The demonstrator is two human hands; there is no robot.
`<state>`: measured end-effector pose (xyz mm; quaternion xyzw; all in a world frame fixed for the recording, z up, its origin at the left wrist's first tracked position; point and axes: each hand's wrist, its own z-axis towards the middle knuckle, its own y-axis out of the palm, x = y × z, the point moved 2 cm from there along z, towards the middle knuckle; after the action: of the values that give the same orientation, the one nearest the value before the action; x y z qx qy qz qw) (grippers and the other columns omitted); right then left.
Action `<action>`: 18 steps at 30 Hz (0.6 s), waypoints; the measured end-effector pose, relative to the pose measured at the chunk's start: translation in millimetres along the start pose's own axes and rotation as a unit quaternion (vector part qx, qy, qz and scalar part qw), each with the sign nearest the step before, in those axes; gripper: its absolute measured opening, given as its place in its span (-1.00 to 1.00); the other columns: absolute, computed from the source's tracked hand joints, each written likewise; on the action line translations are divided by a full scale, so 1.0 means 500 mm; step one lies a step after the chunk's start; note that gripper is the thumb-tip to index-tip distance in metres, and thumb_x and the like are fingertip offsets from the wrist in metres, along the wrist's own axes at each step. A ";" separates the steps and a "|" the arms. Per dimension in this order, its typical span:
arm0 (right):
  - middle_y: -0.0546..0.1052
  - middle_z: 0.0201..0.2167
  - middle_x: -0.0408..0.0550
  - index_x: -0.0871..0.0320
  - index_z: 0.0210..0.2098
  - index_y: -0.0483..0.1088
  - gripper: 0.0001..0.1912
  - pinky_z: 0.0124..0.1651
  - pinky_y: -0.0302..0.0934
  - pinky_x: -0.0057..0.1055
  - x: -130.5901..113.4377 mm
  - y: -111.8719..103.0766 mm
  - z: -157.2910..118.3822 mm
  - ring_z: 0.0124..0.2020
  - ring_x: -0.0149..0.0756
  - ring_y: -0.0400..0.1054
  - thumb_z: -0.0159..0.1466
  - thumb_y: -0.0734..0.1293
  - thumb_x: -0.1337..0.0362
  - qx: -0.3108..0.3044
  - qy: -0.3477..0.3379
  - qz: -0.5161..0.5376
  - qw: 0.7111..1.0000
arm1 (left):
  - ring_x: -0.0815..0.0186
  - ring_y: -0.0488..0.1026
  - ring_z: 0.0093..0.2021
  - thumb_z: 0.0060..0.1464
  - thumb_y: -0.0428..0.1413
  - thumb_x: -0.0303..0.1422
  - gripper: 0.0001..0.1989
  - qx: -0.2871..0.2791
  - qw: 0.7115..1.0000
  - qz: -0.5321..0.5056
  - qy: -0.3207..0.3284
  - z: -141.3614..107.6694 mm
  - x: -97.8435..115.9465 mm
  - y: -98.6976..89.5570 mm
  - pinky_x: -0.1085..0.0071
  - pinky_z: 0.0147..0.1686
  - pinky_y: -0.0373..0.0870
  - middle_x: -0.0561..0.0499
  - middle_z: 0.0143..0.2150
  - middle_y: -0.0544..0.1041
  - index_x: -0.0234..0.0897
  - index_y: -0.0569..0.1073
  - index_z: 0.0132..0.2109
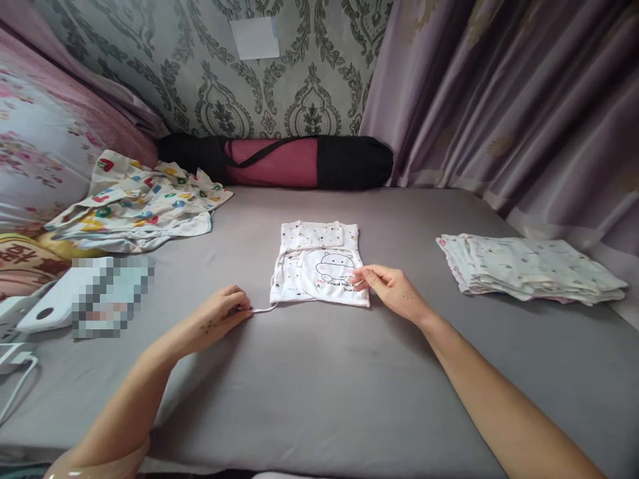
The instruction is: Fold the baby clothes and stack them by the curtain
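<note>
A small white garment (319, 266) with tiny prints and a cartoon animal face lies folded flat in the middle of the grey sheet. My left hand (232, 309), left of its lower corner, pinches the end of a thin white strap (263, 309) that runs out from that corner. Over the garment's right edge is my right hand (382, 283), thumb and fingertips close together beside the printed face. Whether those fingertips hold any fabric is too small to tell.
A stack of folded cloths (529, 266) lies at the right. Rumpled patterned clothing (144, 203) is at the back left, and a black and maroon roll bag (274, 161) rests along the wall. White devices (62, 299) and a cable (20, 389) are at the left.
</note>
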<state>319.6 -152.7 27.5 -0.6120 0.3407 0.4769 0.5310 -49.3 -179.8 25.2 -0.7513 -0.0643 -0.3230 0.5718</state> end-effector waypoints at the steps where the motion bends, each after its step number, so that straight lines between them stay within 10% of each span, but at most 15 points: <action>1: 0.64 -0.22 0.00 0.10 -0.16 0.52 -0.52 -0.11 0.42 -0.29 0.006 0.000 -0.002 -0.24 -0.23 0.56 0.32 0.23 -0.16 0.006 0.006 -0.001 1.000 | 0.24 0.40 -0.22 0.22 -0.08 -0.03 -0.65 0.007 1.000 0.004 -0.010 -0.005 -0.002 -0.004 0.39 -0.20 0.36 -0.04 -0.20 0.46 -0.17 0.42 -0.29; 10: 0.63 -0.29 -0.01 0.08 -0.23 0.48 -0.51 -0.22 0.42 -0.30 0.024 -0.008 -0.001 -0.37 -0.24 0.56 0.27 0.26 -0.21 0.107 0.025 0.025 0.994 | 0.30 0.41 -0.40 0.13 -0.04 0.01 -0.67 0.105 0.978 0.032 -0.176 -0.048 -0.049 -0.071 0.43 -0.36 0.31 0.11 -0.44 0.50 -0.15 0.32 -0.29; 18: 0.61 -0.35 -0.02 0.16 -0.25 0.46 -0.46 -0.32 0.38 -0.39 0.028 -0.010 0.000 -0.45 -0.29 0.55 0.27 0.25 -0.22 0.155 0.024 0.036 0.987 | 0.33 0.51 -0.36 0.13 0.06 -0.19 -0.80 0.286 0.938 0.024 -0.196 0.030 0.049 -0.121 0.43 -0.28 0.38 0.09 -0.38 0.51 -0.21 0.41 -0.19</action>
<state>328.6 -150.3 16.2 -0.5208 0.4453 0.4223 0.5934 -52.3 -152.5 86.2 -0.6056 -0.2472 -0.1235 0.7463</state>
